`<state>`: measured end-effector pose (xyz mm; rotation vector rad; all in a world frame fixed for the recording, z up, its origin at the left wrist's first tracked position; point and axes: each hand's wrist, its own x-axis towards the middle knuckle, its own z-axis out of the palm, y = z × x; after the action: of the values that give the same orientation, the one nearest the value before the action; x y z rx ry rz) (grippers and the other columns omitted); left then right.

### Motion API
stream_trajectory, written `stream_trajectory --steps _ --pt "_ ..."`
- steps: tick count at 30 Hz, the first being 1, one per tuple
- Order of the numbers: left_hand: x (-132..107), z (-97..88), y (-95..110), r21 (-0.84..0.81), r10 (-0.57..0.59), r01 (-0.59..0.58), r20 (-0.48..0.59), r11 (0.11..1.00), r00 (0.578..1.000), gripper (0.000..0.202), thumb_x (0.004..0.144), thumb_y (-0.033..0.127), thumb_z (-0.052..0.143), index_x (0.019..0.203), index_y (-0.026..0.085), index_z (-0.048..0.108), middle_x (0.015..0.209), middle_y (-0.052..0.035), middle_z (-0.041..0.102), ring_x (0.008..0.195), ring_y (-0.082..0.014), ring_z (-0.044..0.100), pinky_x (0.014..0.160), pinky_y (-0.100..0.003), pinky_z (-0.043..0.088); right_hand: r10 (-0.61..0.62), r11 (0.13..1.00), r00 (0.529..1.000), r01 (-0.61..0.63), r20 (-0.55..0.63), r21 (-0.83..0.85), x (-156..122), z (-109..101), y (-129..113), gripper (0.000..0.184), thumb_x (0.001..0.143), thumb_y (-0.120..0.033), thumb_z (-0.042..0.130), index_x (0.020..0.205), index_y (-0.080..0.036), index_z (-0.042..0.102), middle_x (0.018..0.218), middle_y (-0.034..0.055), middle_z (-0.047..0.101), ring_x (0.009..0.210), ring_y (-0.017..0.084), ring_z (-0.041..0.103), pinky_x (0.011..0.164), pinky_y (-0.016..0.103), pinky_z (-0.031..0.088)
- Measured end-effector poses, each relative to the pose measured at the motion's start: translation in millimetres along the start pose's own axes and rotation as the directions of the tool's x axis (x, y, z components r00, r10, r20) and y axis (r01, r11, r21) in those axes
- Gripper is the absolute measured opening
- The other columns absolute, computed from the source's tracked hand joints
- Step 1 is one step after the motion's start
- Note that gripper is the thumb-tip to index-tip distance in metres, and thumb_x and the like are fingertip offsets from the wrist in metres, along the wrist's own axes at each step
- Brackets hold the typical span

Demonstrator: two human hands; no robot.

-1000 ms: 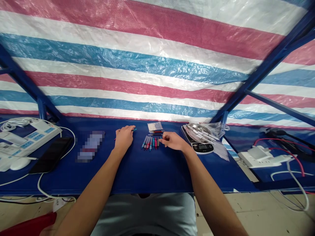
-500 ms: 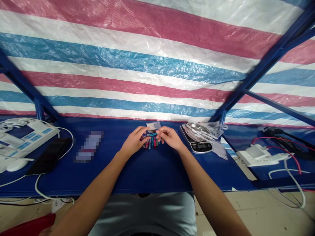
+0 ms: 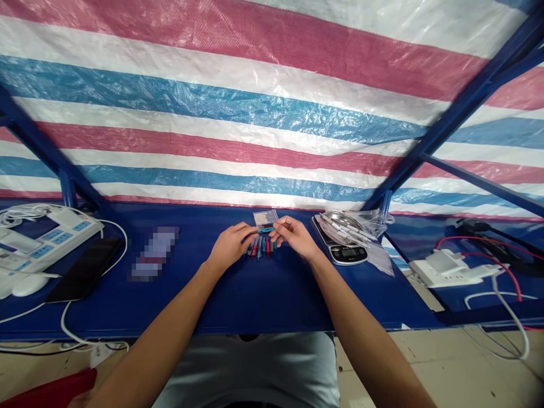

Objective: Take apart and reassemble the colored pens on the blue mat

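Between my two hands a teal-blue pen [image 3: 266, 230] lies crosswise above the table. My left hand [image 3: 230, 243] pinches its left end between thumb and fingers. The fingertips of my right hand [image 3: 294, 234] close on its right end. Just below, several small pens [image 3: 262, 248] in red, blue and grey lie side by side in a row, partly covered by the fingers. Behind the hands a small clear zip bag [image 3: 264, 217] with pale contents lies flat.
On the blue table [image 3: 263, 300], a digital scale [image 3: 348, 254] holds a metal bowl and plastic bags at right. A power strip [image 3: 55, 235] and black phone [image 3: 85, 271] with cables are at left, near a blurred patch [image 3: 153, 254]. More plugs [image 3: 450, 269] sit far right.
The blue pen now lies straighter between the fingers, showing more of its length. My right hand has shifted slightly up and right, uncovering more of the row of pens.
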<state>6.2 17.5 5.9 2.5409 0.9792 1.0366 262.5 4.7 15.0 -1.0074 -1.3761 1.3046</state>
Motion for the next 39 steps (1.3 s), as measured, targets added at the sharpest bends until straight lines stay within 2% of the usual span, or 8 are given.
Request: stream_trajectory --steps 5,10,16,19,24,27,32,39 --pt "-1 -1.5 0 -0.011 0.031 -0.030 0.116 1.000 0.993 0.035 0.114 0.034 0.048 0.138 0.027 0.072 0.117 -0.0085 0.074 0.103 -0.0217 0.073 0.094 -0.034 0.058 0.025 0.994 0.999 -0.021 0.039 -0.108 -1 2 0 0.046 0.091 -0.064 0.078 0.091 -0.021 0.061 0.079 0.0047 0.078 0.060 0.016 0.068 0.049 0.025 0.048" --pt "-1 -1.7 1 0.051 -0.033 0.027 0.123 0.998 0.992 0.037 0.113 0.034 0.047 0.139 0.027 0.072 0.112 -0.0083 0.075 0.100 -0.0231 0.073 0.092 -0.035 0.058 -0.086 0.985 0.994 0.094 0.063 -0.146 -2 2 -2 0.049 0.076 -0.054 0.094 0.103 -0.022 0.067 0.099 0.0038 0.077 0.083 0.019 0.073 0.068 0.029 0.058" --pt "-2 -4.5 -1 0.017 -0.006 0.003 0.170 1.000 0.985 0.039 0.114 0.034 0.046 0.145 0.026 0.069 0.112 -0.0087 0.073 0.098 -0.0236 0.072 0.088 -0.035 0.056 0.039 0.975 0.997 -0.023 0.071 -0.222 -4 1 -1 0.042 0.100 -0.063 0.066 0.094 -0.021 0.070 0.079 0.0039 0.073 0.062 0.016 0.064 0.051 0.027 0.047" --pt "-2 -5.7 -4 -0.007 0.002 -0.001 0.193 1.000 0.981 0.041 0.114 0.031 0.046 0.149 0.028 0.066 0.112 -0.0079 0.073 0.097 -0.0229 0.071 0.085 -0.034 0.055 -0.007 0.976 0.997 0.024 0.079 -0.216 -4 1 -2 0.036 0.090 -0.056 0.082 0.100 -0.023 0.073 0.096 0.0056 0.077 0.080 0.020 0.070 0.063 0.029 0.055" --pt "-1 -3.2 -10 0.024 -0.025 0.020 0.195 1.000 0.980 0.039 0.114 0.030 0.046 0.147 0.028 0.067 0.113 -0.0080 0.075 0.096 -0.0233 0.071 0.085 -0.036 0.053 0.132 0.979 0.986 -0.113 0.104 -0.169 -4 7 -8 0.037 0.099 -0.060 0.070 0.109 -0.025 0.070 0.089 0.0053 0.076 0.065 0.019 0.068 0.046 0.027 0.044" --pt "-1 0.4 -10 0.038 -0.020 0.012 0.215 0.999 0.976 0.037 0.114 0.030 0.046 0.144 0.029 0.068 0.117 -0.0078 0.075 0.100 -0.0236 0.071 0.086 -0.038 0.052 0.100 0.977 0.994 -0.087 0.055 -0.192 -3 8 -7 0.035 0.099 -0.058 0.071 0.093 -0.023 0.069 0.083 0.0043 0.073 0.062 0.017 0.065 0.054 0.030 0.050" --pt "0 3.9 -8 0.041 -0.063 0.056 0.192 0.998 0.979 0.034 0.115 0.029 0.046 0.141 0.025 0.067 0.118 -0.0088 0.076 0.099 -0.0242 0.070 0.085 -0.040 0.051 0.119 0.978 0.993 -0.113 0.022 -0.176 -2 8 0 0.041 0.091 -0.050 0.084 0.122 -0.027 0.071 0.096 0.0065 0.076 0.071 0.020 0.067 0.052 0.029 0.050" --pt "5 -4.1 -6 0.029 -0.164 0.161 0.155 0.986 0.974 0.029 0.113 0.023 0.046 0.134 0.024 0.066 0.122 -0.0078 0.075 0.106 -0.0243 0.070 0.090 -0.042 0.050 0.156 0.949 0.987 -0.158 -0.028 -0.273 -3 -5 -16 0.037 0.094 -0.056 0.078 0.107 -0.021 0.072 0.089 0.0037 0.072 0.062 0.013 0.060 0.055 0.027 0.048"
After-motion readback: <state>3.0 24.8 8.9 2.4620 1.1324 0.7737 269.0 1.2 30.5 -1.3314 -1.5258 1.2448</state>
